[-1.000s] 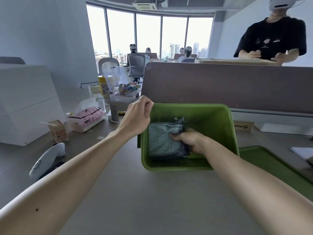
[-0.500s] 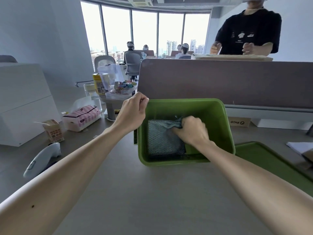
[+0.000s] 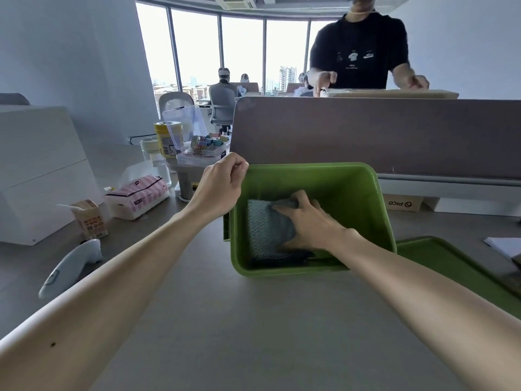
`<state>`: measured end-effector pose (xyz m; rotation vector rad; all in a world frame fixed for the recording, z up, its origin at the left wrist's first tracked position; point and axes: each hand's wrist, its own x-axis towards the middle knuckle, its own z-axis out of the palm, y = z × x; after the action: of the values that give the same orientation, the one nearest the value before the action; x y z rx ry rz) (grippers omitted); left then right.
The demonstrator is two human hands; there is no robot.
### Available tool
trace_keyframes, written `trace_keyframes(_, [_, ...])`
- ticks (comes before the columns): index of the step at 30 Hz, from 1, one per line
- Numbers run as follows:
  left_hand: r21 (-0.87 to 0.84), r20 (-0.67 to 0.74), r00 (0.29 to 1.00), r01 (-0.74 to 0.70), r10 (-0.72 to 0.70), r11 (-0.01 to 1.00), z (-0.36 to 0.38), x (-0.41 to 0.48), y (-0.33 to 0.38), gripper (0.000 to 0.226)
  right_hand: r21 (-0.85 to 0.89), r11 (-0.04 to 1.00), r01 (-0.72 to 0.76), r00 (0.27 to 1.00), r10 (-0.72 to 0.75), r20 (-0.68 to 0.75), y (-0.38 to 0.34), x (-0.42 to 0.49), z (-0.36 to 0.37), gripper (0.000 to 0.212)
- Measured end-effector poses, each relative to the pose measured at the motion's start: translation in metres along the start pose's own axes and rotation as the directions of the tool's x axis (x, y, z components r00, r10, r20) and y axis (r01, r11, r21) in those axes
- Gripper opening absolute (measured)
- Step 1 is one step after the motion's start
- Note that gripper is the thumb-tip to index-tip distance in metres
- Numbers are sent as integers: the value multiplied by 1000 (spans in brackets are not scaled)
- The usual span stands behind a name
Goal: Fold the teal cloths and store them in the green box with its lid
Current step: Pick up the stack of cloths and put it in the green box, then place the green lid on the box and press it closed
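Both hands are at the green box: the left hand grips its far-left rim corner, and the right hand, fingers spread flat, presses the folded teal cloth against the box floor. The lid lies beside it on the desk.

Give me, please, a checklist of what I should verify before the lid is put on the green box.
1. The teal cloth lies inside the green box: ok.
2. The cloth sits below the rim: ok.
3. The right hand is out of the box: not ok, it presses flat on the cloth.
4. The left hand steadies the box: ok, it grips the far left rim corner.
5. The lid is free to take: ok, it lies beside the box, on its right.
6. All cloths are stored: cannot tell.
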<state>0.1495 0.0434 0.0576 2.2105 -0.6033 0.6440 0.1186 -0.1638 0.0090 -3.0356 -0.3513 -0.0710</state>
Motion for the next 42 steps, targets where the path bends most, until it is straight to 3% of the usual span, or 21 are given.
trace_keyframes(5, [-4, -21, 1000, 23, -23, 1000, 2, 3, -3, 23, 105, 995, 4, 1000, -7, 27, -3, 11, 6, 97])
trace_keyframes(11, [-2, -29, 999, 35, -35, 999, 3, 11, -8, 22, 103, 995, 3, 1000, -3, 2, -7, 7, -3, 91])
trace_keyframes(14, [9, -30, 998, 57, -56, 998, 2, 18, -8, 24, -2, 1000, -24, 998, 24, -65, -10, -4, -18, 77])
trace_keyframes(17, [9, -13, 997, 72, -72, 997, 3, 25, -9, 26, 31, 999, 13, 981, -7, -194, -8, -16, -35, 48])
trace_keyframes(20, [15, 3, 996, 88, -88, 996, 6, 32, -10, 28, 75, 996, 44, 902, -8, -431, 0, -27, -53, 16])
trace_keyframes(22, [11, 4, 994, 112, -112, 994, 9, 36, -11, 28, 61, 998, -15, 786, 49, -616, 11, -35, -66, 11])
trace_keyframes(24, [-2, 5, 990, 144, -144, 990, 13, 40, -14, 27, 45, 992, -120, 700, 116, -705, 28, -41, -75, 13])
trace_keyframes(26, [-15, 10, 985, 173, -173, 985, 17, 43, -17, 27, 30, 961, -275, 727, 229, -647, 48, -44, -78, 35])
trace_keyframes(28, [-37, 12, 980, 197, -197, 980, 21, 46, -19, 27, 61, 918, -393, 782, 368, -503, 69, -46, -75, 49])
trace_keyframes(31, [-66, 19, 972, 236, -235, 970, 26, 49, -19, 26, 119, 907, -405, 819, 417, -394, 88, -50, -66, 45])
trace_keyframes(37, [-22, 122, 957, 268, -264, 963, 44, 53, -14, 24, 244, 876, -416, 792, 481, -377, 101, -57, -64, 34])
trace_keyframes(42, [38, 207, 941, 264, -266, 964, 59, 54, -14, 25, 334, 832, -443, 775, 542, -324, 112, -64, -60, 37])
